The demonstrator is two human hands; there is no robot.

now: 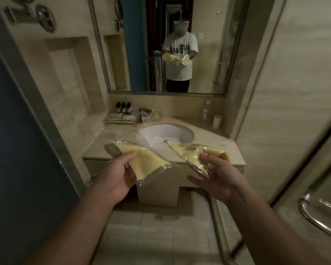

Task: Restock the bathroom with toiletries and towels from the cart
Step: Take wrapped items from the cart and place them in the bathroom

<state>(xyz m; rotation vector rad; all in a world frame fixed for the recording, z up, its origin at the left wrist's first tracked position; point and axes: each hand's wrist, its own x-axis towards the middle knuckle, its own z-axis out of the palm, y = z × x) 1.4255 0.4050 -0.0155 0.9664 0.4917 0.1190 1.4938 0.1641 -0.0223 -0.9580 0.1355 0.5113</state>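
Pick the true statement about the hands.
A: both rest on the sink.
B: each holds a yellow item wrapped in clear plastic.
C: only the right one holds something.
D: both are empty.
B: the left hand grips the left yellow item, and the right hand pinches the right yellow item. Both items are in clear plastic.

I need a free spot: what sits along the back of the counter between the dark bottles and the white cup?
Head view: the faucet, crumpled clear wrap, then a clear bottle beside the white cup.
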